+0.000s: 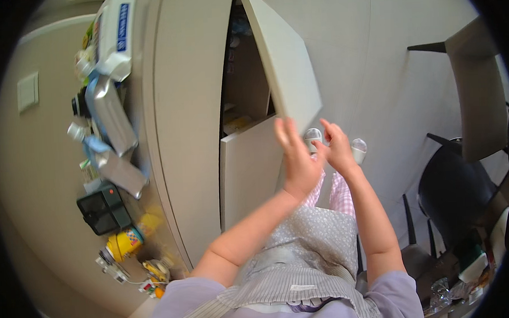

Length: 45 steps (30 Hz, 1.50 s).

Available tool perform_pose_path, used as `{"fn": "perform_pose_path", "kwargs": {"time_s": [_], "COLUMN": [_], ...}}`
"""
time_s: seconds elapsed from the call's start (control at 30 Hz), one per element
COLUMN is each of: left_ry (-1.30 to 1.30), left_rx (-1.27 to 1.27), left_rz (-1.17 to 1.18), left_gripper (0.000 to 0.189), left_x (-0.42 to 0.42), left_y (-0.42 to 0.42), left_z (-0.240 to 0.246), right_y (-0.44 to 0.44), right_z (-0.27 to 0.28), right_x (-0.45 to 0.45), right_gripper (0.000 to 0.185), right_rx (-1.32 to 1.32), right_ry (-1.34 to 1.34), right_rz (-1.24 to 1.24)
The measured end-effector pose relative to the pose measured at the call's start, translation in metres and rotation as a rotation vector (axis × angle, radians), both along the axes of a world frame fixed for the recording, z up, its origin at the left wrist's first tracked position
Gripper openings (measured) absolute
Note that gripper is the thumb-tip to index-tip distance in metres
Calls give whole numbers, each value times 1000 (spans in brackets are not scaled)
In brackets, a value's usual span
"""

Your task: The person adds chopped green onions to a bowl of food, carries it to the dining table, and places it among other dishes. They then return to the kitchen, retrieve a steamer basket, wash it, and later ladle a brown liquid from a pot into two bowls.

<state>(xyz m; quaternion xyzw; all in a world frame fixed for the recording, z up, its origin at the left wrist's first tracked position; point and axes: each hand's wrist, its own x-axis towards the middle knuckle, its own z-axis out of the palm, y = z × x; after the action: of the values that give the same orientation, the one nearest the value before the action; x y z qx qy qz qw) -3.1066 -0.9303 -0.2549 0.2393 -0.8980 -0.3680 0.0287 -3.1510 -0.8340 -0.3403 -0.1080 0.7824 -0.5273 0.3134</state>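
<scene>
My left hand (301, 165) is raised in front of me with its fingers apart, holding nothing. Its fingertips overlap the edge of a pale cabinet door (290, 59) in the picture; whether they touch it, I cannot tell. To its right is my right hand (337, 147), empty, with thumb and index finger spread. The far door stands well ajar. A nearer cabinet door (253, 176) is also partly swung out. Between them the dark cabinet interior (247, 82) shows, with small items too dim to name.
On the counter (146, 121) at left are a wipes pack (115, 37), silvery spouted pouches (111, 110), a dark green box-shaped device (104, 209) and a yellow bottle (124, 245). Chairs (451, 188) and a cluttered table (446, 270) stand at right. My slippers (359, 151) are on the floor.
</scene>
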Motion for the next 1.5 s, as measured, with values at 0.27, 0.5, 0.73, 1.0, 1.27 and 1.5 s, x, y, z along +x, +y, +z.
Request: {"fn": "perform_pose_path", "kwargs": {"time_s": [0.27,0.5,0.73,1.0,1.27,1.5], "left_ry": [-141,-258,-121,213,431,383], "left_rx": [766,495,522,166,-113,-84], "left_rz": [-192,47,593,852,759,1015], "left_gripper": [72,56,43,29,40,62], "left_x": [-34,-8,-82,-135,-133,-174], "left_y": [38,-47,-139,-213,-298,-307], "left_z": [-29,-163,-196,-199,-199,-182], "right_y": [66,93,93,120,104,115], "right_z": [-47,-85,-116,-172,-170,-184], "right_x": [-116,-216,-255,-286,-290,-297], "right_gripper": [27,39,36,26,25,25], "right_rx": [231,379,308,334,234,244], "right_ry": [672,923,990,1024,867,1018], "right_rz": [-304,-493,-498,-364,-412,-372]}}
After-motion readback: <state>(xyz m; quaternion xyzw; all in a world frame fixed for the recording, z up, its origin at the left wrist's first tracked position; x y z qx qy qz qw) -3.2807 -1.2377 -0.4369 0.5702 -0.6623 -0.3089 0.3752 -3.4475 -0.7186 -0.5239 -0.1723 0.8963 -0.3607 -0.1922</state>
